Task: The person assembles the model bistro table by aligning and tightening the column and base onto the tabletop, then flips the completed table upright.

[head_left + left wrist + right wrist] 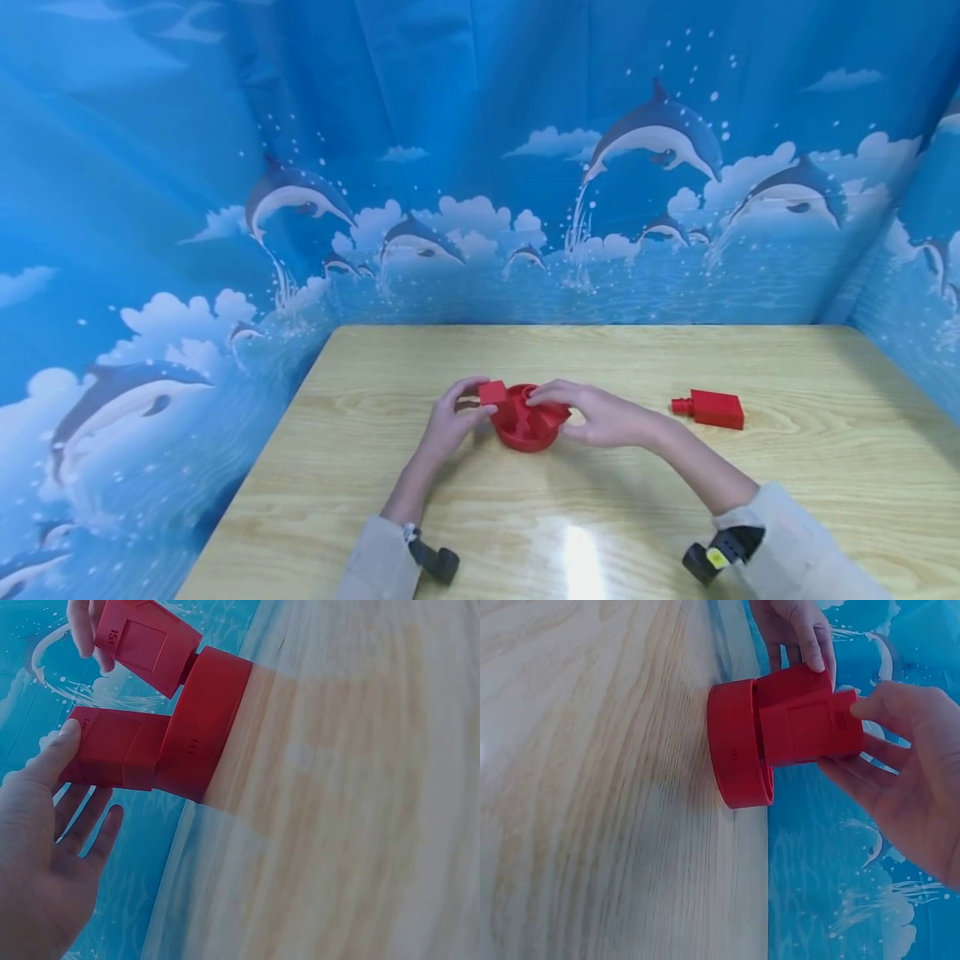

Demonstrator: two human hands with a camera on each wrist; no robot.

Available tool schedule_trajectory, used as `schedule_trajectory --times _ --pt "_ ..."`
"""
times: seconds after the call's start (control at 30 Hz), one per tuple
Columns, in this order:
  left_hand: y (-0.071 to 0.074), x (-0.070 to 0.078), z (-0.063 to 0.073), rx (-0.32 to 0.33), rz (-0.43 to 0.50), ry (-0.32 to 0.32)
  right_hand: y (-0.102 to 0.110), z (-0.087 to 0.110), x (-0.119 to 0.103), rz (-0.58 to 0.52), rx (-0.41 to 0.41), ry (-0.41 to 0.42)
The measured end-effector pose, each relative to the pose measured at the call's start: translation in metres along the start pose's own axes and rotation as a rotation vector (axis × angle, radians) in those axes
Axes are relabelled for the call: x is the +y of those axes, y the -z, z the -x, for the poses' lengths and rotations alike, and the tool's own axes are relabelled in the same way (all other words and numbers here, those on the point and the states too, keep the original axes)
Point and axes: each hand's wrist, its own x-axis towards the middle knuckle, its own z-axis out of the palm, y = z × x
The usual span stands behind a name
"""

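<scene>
A round red dish (527,444) with a low wall stands on the table, and raised red shapes show inside it. My left hand (447,425) pinches a red block (112,748) between thumb and fingers, its lower end at the left part of the dish. With my right hand (607,415) I grip a second red block (810,727), flared and marked with a number, tilted over the dish's right side. The lower ends of both blocks are partly hidden by the dish wall in the wrist views.
On the wooden table (637,517), to the right of my right hand, lies a red bottle-shaped piece (716,409) with its neck pointing left. A blue curtain (480,167) with dolphins hangs behind the table's far edge and round its sides.
</scene>
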Motion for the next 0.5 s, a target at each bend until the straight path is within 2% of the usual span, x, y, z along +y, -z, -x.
schedule_trajectory --times 0.1,0.2,0.37,0.5 --pt "0.000 0.000 0.000 -0.002 0.012 -0.002 0.000 0.000 0.003 -0.053 0.015 0.007" --pt "0.001 0.000 0.000 -0.004 0.012 0.002 -0.003 -0.002 0.004 -0.058 0.067 0.006" --pt "0.001 -0.001 -0.001 -0.008 -0.001 0.004 -0.013 -0.010 0.002 0.030 0.194 -0.063" --pt "0.000 -0.001 0.000 -0.011 0.007 -0.015 -0.020 -0.014 0.000 0.011 0.246 -0.124"
